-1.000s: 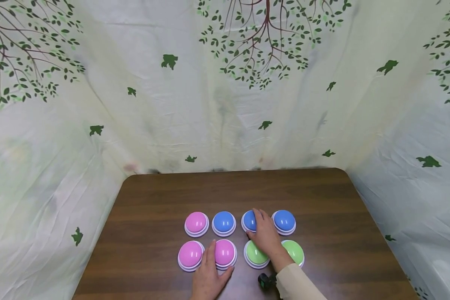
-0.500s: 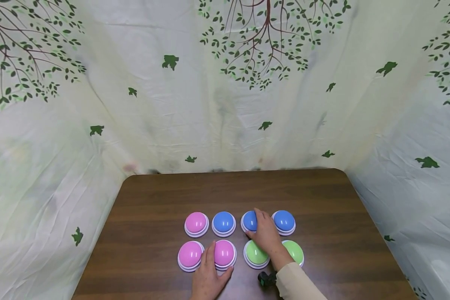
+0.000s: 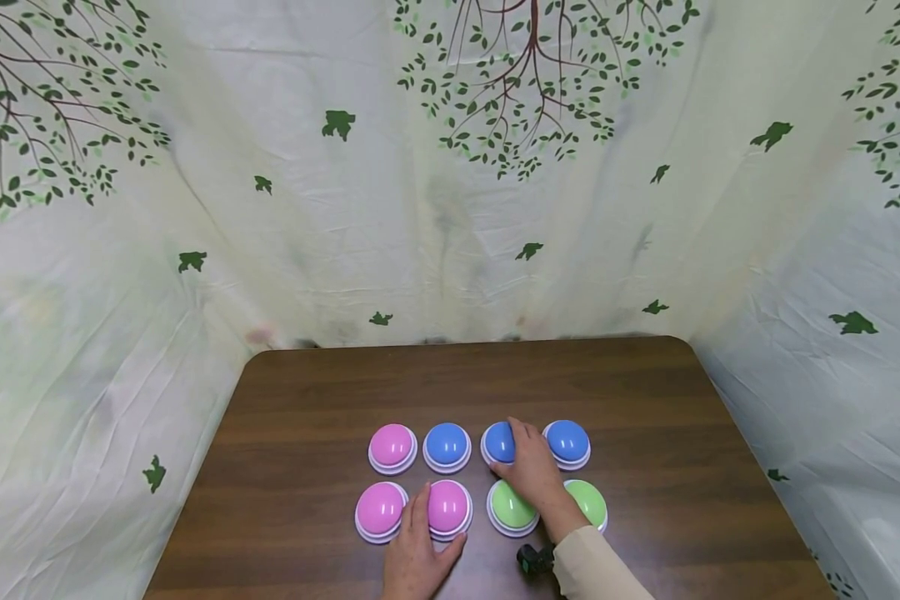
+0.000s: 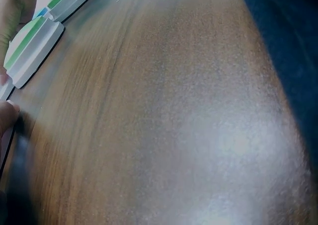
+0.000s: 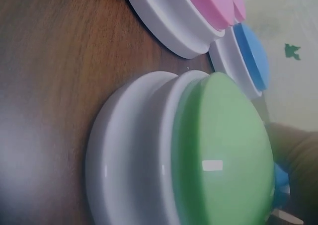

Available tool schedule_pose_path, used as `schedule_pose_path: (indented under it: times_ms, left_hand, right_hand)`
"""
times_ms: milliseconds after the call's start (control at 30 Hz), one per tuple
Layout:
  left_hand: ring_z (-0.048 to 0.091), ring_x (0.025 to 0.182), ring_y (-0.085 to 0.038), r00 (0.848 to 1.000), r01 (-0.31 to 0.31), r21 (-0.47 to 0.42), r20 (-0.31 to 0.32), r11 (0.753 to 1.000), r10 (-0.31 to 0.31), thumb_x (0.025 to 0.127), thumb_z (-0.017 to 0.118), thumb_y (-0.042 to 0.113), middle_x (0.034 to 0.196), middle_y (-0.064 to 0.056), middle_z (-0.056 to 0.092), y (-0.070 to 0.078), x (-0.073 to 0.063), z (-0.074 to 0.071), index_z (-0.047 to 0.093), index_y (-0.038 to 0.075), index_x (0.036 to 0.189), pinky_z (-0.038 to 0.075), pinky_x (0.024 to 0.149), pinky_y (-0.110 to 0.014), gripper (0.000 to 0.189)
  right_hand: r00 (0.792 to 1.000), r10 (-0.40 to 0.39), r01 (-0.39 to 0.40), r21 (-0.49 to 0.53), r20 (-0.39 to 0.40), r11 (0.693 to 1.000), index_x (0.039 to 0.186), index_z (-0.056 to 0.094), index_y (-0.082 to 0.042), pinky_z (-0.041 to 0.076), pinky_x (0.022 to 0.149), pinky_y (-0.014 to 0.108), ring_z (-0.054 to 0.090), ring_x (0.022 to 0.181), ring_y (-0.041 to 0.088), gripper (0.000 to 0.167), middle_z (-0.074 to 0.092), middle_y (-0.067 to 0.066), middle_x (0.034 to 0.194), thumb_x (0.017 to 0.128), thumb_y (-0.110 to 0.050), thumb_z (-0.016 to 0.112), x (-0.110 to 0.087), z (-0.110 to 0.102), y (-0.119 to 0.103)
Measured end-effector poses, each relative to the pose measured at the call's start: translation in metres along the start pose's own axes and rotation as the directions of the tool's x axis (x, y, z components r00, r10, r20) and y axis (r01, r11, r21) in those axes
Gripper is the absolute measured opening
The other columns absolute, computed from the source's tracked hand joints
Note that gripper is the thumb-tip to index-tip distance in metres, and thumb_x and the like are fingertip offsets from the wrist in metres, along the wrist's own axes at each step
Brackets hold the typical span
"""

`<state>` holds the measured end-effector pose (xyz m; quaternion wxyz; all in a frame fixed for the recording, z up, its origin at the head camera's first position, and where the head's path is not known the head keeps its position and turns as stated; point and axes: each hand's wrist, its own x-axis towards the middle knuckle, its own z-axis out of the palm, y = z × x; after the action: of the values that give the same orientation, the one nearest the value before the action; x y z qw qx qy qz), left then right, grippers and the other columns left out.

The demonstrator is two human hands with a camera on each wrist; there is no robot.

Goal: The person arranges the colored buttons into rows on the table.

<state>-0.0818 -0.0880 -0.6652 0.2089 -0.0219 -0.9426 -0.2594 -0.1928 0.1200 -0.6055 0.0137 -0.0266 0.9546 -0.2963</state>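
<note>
Dome-topped push buttons with white bases stand in two rows on the table. My left hand holds the near-row pink button on its right, fingers along the left side, thumb by the front rim. Another pink button lies just left of those fingers. My right hand grips a far-row blue button, with fingers over its right side and thumb at its front. Under the right forearm sit two green buttons, one partly covered. In the right wrist view, a green button fills the foreground.
A blue button stands right of my right hand. At the far left are a pink button and a blue button. The brown wooden table meets leaf-printed cloth behind. A black device sits at the right wrist.
</note>
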Motion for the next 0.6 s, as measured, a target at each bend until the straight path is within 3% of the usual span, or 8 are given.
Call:
schedule_pose_path:
  times_ms: [200,300,367,500,600]
  left_hand:
    - [0.069,0.110,-0.037,0.998,-0.035,-0.022,-0.045,0.999,0.034,0.061,0.094,0.048,0.140,-0.018,0.059,-0.001,-0.002,-0.005,0.053,0.007,0.144,0.060,0.078,-0.049,0.101]
    - [0.068,0.112,-0.035,0.992,-0.081,-0.043,-0.103,0.996,0.076,0.060,0.095,0.048,0.142,-0.016,0.058,-0.007,-0.003,-0.014,0.057,0.007,0.141,0.061,0.074,-0.047,0.098]
    - [0.069,0.111,-0.034,0.986,-0.078,-0.067,-0.150,0.995,0.067,0.059,0.095,0.046,0.143,-0.013,0.057,-0.015,-0.003,-0.024,0.060,0.008,0.138,0.060,0.067,-0.044,0.095]
    - [0.072,0.097,-0.035,0.981,0.029,-0.075,-0.190,0.997,-0.043,0.056,0.095,0.047,0.144,-0.009,0.054,-0.041,0.000,-0.047,0.059,0.012,0.138,0.054,0.054,-0.043,0.097]
    - [0.072,0.094,-0.036,0.983,0.129,-0.053,-0.125,0.990,-0.135,0.053,0.097,0.053,0.145,-0.007,0.052,-0.062,0.003,-0.058,0.053,0.016,0.145,0.055,0.057,-0.049,0.108]
  right_hand:
    - [1.000,-0.025,0.025,0.066,0.004,0.998,0.154,0.041,-0.009,0.038,0.115,0.061,0.041,0.146,0.045,0.088,0.039,0.021,0.160,0.083,-0.038,0.084,-0.011,0.002,0.007]
    - [0.996,-0.067,0.072,0.074,-0.064,0.995,0.154,0.042,-0.009,0.037,0.116,0.062,0.039,0.147,0.046,0.086,0.037,0.021,0.161,0.085,-0.041,0.082,-0.025,0.002,0.006]
    - [0.989,-0.093,0.102,0.082,-0.114,0.991,0.153,0.044,-0.009,0.037,0.116,0.061,0.038,0.147,0.045,0.085,0.039,0.020,0.160,0.084,-0.041,0.083,-0.036,0.002,0.005]
    - [0.969,-0.119,0.146,0.110,-0.217,0.983,0.148,0.048,-0.006,0.040,0.114,0.058,0.043,0.143,0.041,0.085,0.045,0.020,0.155,0.079,-0.034,0.088,-0.061,0.007,0.005]
    - [0.942,-0.138,0.181,0.117,-0.304,0.977,0.144,0.052,-0.004,0.039,0.114,0.046,0.049,0.137,0.039,0.085,0.051,0.020,0.149,0.073,-0.027,0.092,-0.076,0.015,0.009]
